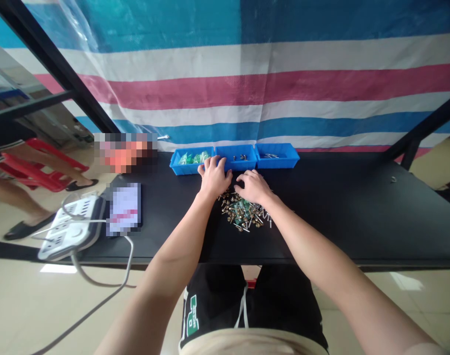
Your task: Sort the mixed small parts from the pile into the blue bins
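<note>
A heap of small mixed parts, brass, steel and green plastic, lies on the black table in front of me. My left hand rests palm down at the heap's far left edge, fingers spread and reaching toward the blue bins. My right hand lies over the heap's far side, fingers curled onto the parts; whether it grips any is hidden. Three blue bins stand in a row behind: the left bin holds green pieces, the middle bin a few dark parts, the right bin some metal pins.
A white power strip with a grey cable sits at the table's left end beside a phone. A striped tarp hangs behind the table. Another person's legs and a red stool are at the far left.
</note>
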A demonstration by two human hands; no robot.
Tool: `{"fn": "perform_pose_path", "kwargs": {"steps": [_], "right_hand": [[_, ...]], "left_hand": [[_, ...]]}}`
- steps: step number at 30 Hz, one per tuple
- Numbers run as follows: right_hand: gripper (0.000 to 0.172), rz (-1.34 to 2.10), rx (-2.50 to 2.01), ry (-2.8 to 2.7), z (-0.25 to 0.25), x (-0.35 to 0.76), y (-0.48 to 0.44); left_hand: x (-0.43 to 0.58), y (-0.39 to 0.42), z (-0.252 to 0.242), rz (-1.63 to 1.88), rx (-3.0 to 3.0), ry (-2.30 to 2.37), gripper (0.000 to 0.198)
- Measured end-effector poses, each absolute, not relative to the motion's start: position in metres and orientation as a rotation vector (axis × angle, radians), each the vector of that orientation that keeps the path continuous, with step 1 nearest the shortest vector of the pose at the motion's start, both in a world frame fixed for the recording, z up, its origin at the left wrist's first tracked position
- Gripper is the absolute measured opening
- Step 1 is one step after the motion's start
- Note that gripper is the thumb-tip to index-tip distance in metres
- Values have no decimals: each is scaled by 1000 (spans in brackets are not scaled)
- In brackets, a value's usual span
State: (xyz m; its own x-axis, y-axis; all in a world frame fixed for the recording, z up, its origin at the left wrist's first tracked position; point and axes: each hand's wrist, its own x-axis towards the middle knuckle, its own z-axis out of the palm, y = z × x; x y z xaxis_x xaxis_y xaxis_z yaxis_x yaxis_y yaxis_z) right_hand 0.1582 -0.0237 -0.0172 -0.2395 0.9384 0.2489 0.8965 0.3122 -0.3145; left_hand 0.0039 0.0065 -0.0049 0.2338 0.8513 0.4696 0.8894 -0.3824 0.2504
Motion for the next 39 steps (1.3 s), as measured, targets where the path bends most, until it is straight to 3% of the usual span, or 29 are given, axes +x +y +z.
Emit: {"fn": "perform_pose_path", "kwargs": {"steps": [11,17,25,39], "right_hand": [[20,223,-1568,-2296,-13,156,-24],[31,211,-1496,-2329,-10,154,-27],[16,251,-1395,-2409,-9,153,-31],[12,303,-1341,-2375,-14,154,-27]], "left_hand": [[6,4,-3,-863,-2404,-1711,44],[7,3,-1,-895,-2443,-1697,43],[7,2,0,-889,-2451,-1702,42],[7,0,0,-847,-2423,-1708,39]]}}
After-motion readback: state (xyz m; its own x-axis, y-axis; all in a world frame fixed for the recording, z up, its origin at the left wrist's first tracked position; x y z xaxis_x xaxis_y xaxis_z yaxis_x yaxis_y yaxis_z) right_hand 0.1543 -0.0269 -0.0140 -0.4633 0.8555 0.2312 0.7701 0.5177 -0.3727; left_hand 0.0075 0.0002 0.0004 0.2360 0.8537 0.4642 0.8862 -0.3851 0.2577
